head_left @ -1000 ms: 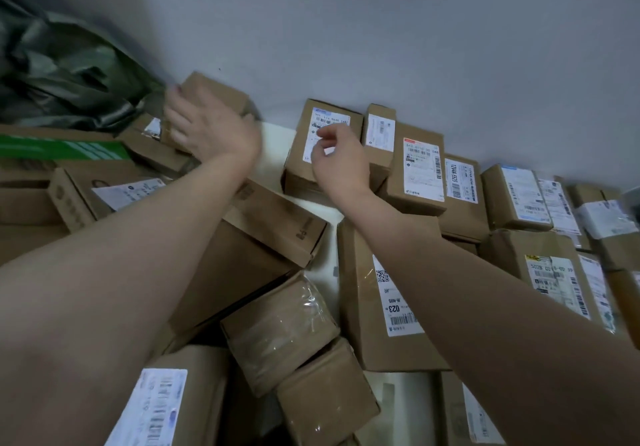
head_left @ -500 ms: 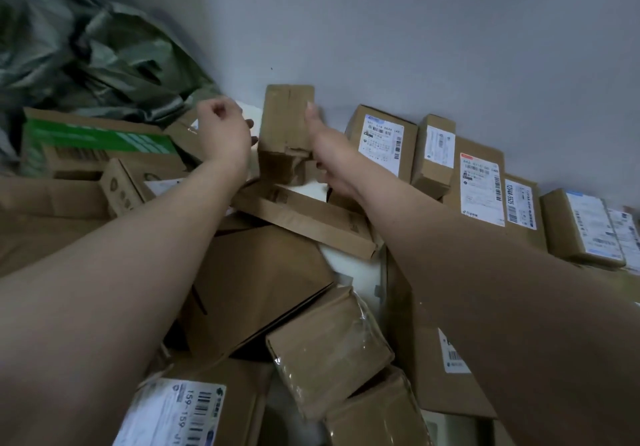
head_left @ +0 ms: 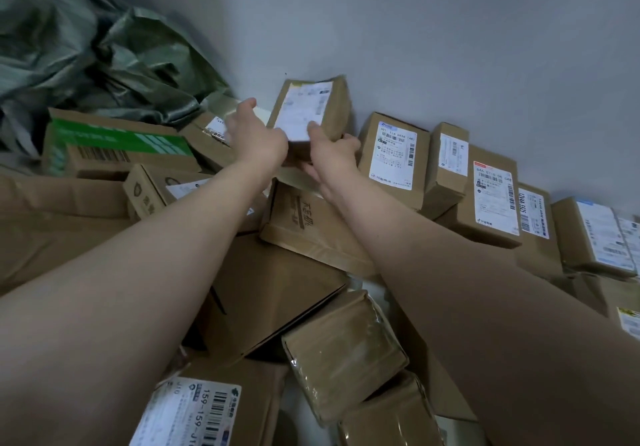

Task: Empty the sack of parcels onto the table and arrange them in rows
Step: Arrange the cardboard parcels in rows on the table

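Both arms reach out over a loose heap of cardboard boxes toward the grey wall (head_left: 450, 47). A small brown parcel (head_left: 334, 108) with a white shipping label is held tilted above the heap, its top edge close to the wall. The left grip (head_left: 258, 137) is clamped on its lower left corner, and the right grip (head_left: 332, 158) is clamped on its lower right, with the thumb pressed on the label and the fingers curled round the side. Just to the right, a row of labelled boxes (head_left: 394, 154) leans along the wall, running off toward the right edge. Directly under the grips lies a flat box with printed characters (head_left: 304, 224). To the left sits a green-printed carton (head_left: 117, 144), and behind it the crumpled grey-green sack (head_left: 104, 57) rests in the corner. Nearer the camera lie a tape-wrapped parcel (head_left: 346, 352) and a box labelled 159-159 (head_left: 204, 407). A patch of the white bench (head_left: 370, 286) shows between the boxes.
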Demonstrator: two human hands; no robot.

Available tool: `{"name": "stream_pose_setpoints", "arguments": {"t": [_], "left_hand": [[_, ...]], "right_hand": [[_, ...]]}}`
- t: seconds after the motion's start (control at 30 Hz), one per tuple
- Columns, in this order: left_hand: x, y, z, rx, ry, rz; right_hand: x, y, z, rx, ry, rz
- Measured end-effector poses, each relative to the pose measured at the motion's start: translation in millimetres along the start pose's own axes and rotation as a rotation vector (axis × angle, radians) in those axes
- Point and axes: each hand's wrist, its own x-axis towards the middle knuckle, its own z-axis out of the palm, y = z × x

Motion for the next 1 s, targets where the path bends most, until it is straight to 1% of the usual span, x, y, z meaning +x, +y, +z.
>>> {"name": "stream_pose_setpoints", "arguments": {"t": [0.03,0.07,0.1,0.17,0.27,0.3,0.37,0.43,0.5,0.57,0.67,0.77,0.87,1.0], "left_hand": [[2,-1,0,0.040,0.030,-0.025],[4,-3,0,0.051,0.003,-0.060],[6,-5,1,0.046,-0.056,-0.069],[6,-7,2,0.049,-0.188,-0.062],[1,-6,8,0.072,-0.277,-0.085],[0,-6,12,0.086,-0.304,-0.066],[-4,-7,18,0.109,-0.335,-0.024],[-6,-10,18,0.080,-0.350,-0.011],[-7,-15,15,0.075,-0.371,-0.012],[-7,-17,11,0.111,-0.356,-0.022],[-15,-14,0,0.199,-0.298,-0.059],[-31,-7,-11,0.276,-0.315,-0.082],[-56,7,-17,0.379,-0.356,-0.031],[-89,32,-32,0.465,-0.337,0.077]], "right_hand": [[-1,-1,2,0.092,-0.019,0.024],[-3,-2,4,0.039,-0.016,0.042],[-4,-3,6,-0.078,-0.008,0.052],[-8,-5,7,-0.386,0.019,-0.003],[-19,-13,-6,-0.822,0.045,-0.211],[-20,-14,-13,-0.930,0.038,-0.273],[-24,-13,-28,-1.042,0.006,-0.348],[-28,-9,-40,-1.023,-0.001,-0.391],[-32,-5,-52,-0.944,0.018,-0.436],[-35,-2,-65,-0.892,0.025,-0.458],[-41,0,-85,-0.886,-0.004,-0.446],[-53,1,-96,-0.910,-0.025,-0.431],[-68,1,-102,-0.926,-0.052,-0.432],[-93,-5,-104,-0.963,-0.123,-0.420]]}}
